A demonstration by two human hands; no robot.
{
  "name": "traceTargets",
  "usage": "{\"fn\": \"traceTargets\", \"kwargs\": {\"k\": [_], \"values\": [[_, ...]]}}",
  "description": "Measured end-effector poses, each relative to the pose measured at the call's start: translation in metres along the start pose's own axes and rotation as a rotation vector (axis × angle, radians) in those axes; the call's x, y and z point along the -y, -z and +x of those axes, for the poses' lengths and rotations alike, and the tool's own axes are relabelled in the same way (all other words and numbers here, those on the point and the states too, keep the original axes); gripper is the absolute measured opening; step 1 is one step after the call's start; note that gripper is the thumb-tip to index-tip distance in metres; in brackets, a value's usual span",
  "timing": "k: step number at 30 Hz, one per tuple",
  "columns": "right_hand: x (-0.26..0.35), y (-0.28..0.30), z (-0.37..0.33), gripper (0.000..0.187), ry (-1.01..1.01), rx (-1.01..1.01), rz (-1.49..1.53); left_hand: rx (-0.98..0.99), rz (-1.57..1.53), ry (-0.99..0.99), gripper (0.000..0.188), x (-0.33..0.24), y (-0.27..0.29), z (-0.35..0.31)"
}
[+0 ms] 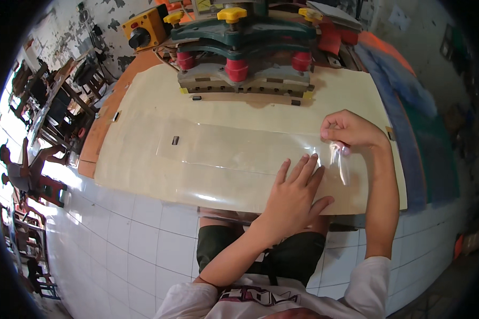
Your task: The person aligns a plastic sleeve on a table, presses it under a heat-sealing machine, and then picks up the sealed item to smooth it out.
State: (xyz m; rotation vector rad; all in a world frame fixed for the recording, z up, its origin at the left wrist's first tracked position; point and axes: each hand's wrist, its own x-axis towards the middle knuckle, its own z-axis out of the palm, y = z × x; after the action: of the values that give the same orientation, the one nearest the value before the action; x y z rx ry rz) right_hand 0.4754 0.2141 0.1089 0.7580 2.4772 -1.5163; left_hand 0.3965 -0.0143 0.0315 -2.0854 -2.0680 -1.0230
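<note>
A clear plastic sheet [239, 146] lies over the cream work surface [135, 101], with fold or edge lines running across it. My left hand [298, 191] rests palm down on the sheet, its fingers stretched out and spread. To the right of it, my right hand [351, 130] is closed in a pinch on the right part of the sheet. There the plastic lifts and buckles into a shiny fold [339, 165]. My right fingertips are partly hidden by the hand itself. A small dark block [175, 140] sits at the sheet's left part.
A green press head [245, 40] with yellow knobs and red mounts stands at the back. Two small dark pieces [197, 98] lie before it. A yellow control box [143, 29] is at the back left. Blue material [410, 122] hangs along the right. Far left, a person [24, 170] sits.
</note>
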Motion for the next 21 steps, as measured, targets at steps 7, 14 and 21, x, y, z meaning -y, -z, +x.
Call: {"fn": "traceTargets", "kwargs": {"k": [7, 14, 21], "values": [[-0.002, 0.009, -0.012, 0.032, 0.09, 0.062, -0.033, -0.014, 0.013, -0.005, 0.059, 0.007, -0.005, -0.003], [0.0, 0.03, -0.041, 0.054, 0.026, 0.093, -0.019, -0.053, -0.048, 0.03, 0.059, 0.009, -0.01, -0.005], [-0.034, 0.059, -0.107, 0.054, -0.239, -0.022, -0.118, -0.095, -0.095, 0.051, 0.06, 0.014, -0.013, -0.008]]}}
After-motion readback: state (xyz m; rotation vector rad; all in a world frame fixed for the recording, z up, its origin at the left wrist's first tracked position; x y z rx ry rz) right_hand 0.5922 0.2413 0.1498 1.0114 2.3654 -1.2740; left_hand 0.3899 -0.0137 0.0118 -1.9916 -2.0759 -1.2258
